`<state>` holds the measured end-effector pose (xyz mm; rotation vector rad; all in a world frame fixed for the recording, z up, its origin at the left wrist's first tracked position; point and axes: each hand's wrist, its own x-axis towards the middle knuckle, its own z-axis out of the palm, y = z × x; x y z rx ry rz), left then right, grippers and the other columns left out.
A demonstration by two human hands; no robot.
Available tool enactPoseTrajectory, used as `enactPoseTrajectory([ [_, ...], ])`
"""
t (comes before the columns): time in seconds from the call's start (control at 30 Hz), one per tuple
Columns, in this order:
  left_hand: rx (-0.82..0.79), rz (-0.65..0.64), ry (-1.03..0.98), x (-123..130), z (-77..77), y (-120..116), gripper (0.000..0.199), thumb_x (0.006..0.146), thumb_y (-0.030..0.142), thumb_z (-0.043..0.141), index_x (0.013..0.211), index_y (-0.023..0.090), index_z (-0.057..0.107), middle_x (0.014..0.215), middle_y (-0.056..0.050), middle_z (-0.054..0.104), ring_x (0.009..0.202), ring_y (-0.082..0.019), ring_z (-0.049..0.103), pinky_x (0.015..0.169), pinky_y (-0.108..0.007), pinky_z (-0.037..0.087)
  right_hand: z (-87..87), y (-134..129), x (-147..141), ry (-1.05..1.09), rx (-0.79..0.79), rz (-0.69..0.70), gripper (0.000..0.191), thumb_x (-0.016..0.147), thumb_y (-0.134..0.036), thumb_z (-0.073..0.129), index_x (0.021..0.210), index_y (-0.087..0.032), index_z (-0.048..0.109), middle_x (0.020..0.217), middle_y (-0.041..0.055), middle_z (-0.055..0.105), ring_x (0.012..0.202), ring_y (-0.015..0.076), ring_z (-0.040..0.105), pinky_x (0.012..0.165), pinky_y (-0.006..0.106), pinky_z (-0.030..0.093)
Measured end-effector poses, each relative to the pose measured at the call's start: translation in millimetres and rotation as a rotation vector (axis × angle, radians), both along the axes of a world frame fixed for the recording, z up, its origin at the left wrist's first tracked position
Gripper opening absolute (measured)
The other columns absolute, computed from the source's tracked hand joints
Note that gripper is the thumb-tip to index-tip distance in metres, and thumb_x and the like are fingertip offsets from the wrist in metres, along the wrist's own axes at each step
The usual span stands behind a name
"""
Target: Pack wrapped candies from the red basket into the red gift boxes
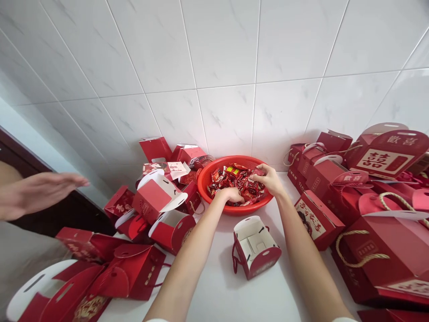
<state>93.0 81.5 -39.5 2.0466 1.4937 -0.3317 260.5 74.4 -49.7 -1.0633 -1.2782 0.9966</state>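
Note:
A round red plastic basket (203,190) holds many small red-wrapped sweets (236,179). My left hand (231,195) reaches over its front rim, fingertips down among the sweets and partly hidden by them. Over the right side of the basket, my right hand (266,179) pinches a small red packet (257,172) between thumb and fingers. An open red box (256,246) with a white inside and a dark red cord stands just in front of the basket; nothing shows inside it.
Red gift boxes (144,268), some open, crowd the left side of the white table (221,295). More boxes with rope handles (385,250) are stacked at the right. Another person's hand (50,192) extends in from the left. A tiled wall (224,44) stands behind.

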Motion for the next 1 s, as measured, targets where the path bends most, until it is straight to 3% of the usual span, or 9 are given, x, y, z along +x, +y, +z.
enactPoseTrajectory([
  [0.17,-0.038,-0.018,-0.068,0,-3.0,2,0.026,0.074,0.045,0.064,0.081,0.021,0.074,0.075,-0.002,0.07,0.063,-0.016,0.057,0.058,-0.024,0.043,2.6,-2,1,0.007,0.023,0.045,0.042,0.047,-0.039,0.085,0.074,-0.018,0.059,0.067,-0.0021,0.062,0.063,0.0138,0.056,0.063,0.028,0.047],
  [0.33,-0.007,-0.007,-0.121,-1,-6.6,5,0.022,0.069,0.042,0.07,0.074,0.021,0.074,0.062,-0.001,0.066,0.061,-0.017,0.056,0.058,-0.025,0.044,1.6,-1,2,0.009,0.026,0.063,0.039,0.05,-0.039,0.084,0.075,-0.018,0.063,0.069,-0.0003,0.064,0.065,0.0158,0.058,0.067,0.031,0.048],
  [0.5,0.057,-0.048,-0.175,0,-9.4,8,0.017,0.07,0.031,0.068,0.083,0.022,0.075,0.079,-0.002,0.074,0.075,-0.019,0.064,0.065,-0.024,0.046,-1.1,0,2,0.037,0.036,0.07,0.04,0.051,-0.041,0.085,0.076,-0.018,0.064,0.07,0.0008,0.065,0.065,0.0164,0.059,0.066,0.031,0.049],
  [0.73,0.025,-0.134,-0.182,5,-7.6,5,0.039,0.071,0.029,0.065,0.109,0.025,0.073,0.105,-0.004,0.076,0.09,-0.023,0.068,0.075,-0.026,0.049,-2.0,1,2,0.067,0.042,0.076,0.038,0.052,-0.038,0.086,0.075,-0.018,0.063,0.07,0.0006,0.065,0.067,0.0166,0.06,0.068,0.03,0.049],
  [0.83,0.003,-0.14,-0.148,7,-5.9,3,0.036,0.072,0.029,0.063,0.106,0.021,0.073,0.089,-0.007,0.076,0.081,-0.026,0.068,0.07,-0.03,0.049,-1.2,1,2,0.077,0.042,0.077,0.037,0.053,-0.039,0.085,0.076,-0.018,0.065,0.07,0.0002,0.064,0.068,0.0163,0.059,0.069,0.03,0.049],
  [1.0,-0.046,-0.127,-0.125,15,-2.3,4,0.014,0.07,0.024,0.061,0.079,0.017,0.069,0.061,-0.005,0.064,0.062,-0.023,0.061,0.06,-0.032,0.045,-0.4,-1,2,0.04,0.07,0.047,0.042,0.057,-0.041,0.081,0.089,-0.018,0.066,0.075,0.0002,0.064,0.071,0.0165,0.059,0.07,0.03,0.05],
])
